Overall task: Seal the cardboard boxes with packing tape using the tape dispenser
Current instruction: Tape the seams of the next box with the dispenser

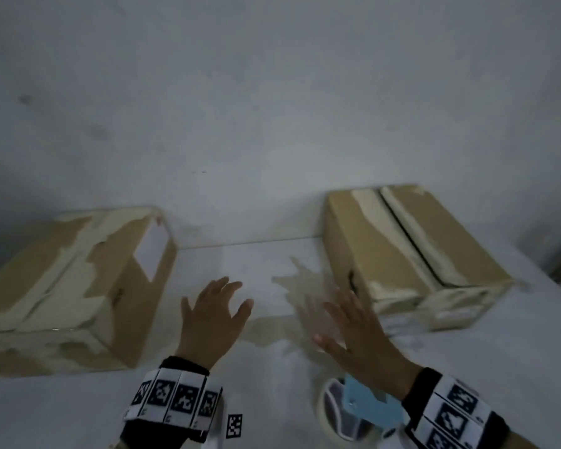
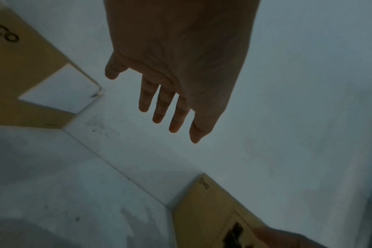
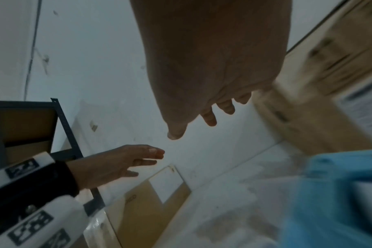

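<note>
Two cardboard boxes stand on the white table (image 1: pixel 266 400). The left box (image 1: pixel 62 280) has torn tape strips on top and a white label on its side. The right box (image 1: pixel 412 251) shows a dark seam between its top flaps. A blue tape dispenser (image 1: pixel 366 406) with a roll of tape lies near the table's front, partly under my right wrist. My left hand (image 1: pixel 212 314) hovers with fingers spread between the boxes, holding nothing. My right hand (image 1: pixel 353 328) reaches with straight fingers toward the right box's near corner, also empty.
A plain white wall (image 1: pixel 272 108) rises right behind the table. A dark metal shelf (image 3: pixel 32 134) with cardboard in it stands off to the left in the right wrist view. Between the boxes the tabletop has a faint beige stain (image 1: pixel 292 296).
</note>
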The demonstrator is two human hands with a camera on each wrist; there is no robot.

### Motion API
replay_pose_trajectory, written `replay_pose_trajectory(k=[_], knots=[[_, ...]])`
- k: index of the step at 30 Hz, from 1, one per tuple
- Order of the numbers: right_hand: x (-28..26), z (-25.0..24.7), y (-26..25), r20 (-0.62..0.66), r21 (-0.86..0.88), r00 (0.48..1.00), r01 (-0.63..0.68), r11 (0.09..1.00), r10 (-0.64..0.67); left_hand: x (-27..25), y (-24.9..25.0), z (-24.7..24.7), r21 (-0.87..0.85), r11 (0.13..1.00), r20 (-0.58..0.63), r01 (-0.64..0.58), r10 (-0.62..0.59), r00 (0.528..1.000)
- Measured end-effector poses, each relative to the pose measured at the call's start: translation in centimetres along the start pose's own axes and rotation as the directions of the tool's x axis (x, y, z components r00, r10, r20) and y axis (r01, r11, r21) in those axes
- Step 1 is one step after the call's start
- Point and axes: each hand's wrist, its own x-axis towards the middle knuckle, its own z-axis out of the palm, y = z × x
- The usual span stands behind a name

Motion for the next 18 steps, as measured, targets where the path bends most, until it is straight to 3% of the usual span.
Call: replay_pose_trajectory(k=[6,12,15,18], knots=[[-6.5,1.3,7.5,0.046,-0.056,0.998,0.052,0.997,-0.049,-2.6,5.8,5.3,0.033,0.999,0.082,0.019,-0.021,0.996],[-10.6,3.7,11.2,0.181,-0.069,0.982,-0.041,0.997,0.053,-4.6,8.0,8.6,0.026,0.997,0.093,0.077,-0.079,0.993],[-10.8,5.3,11.9,0.083,-0.023,0.996,0.018,1.0,-0.016,-5.1,8.4,9.2,0.048,0.994,0.096,0.101,-0.105,0.99],[-10.2,5.9,11.7,0.12,-0.003,0.992,0.028,1.0,-0.027,-5.1,8.4,9.2,0.065,0.991,0.076,0.12,-0.125,0.989]])
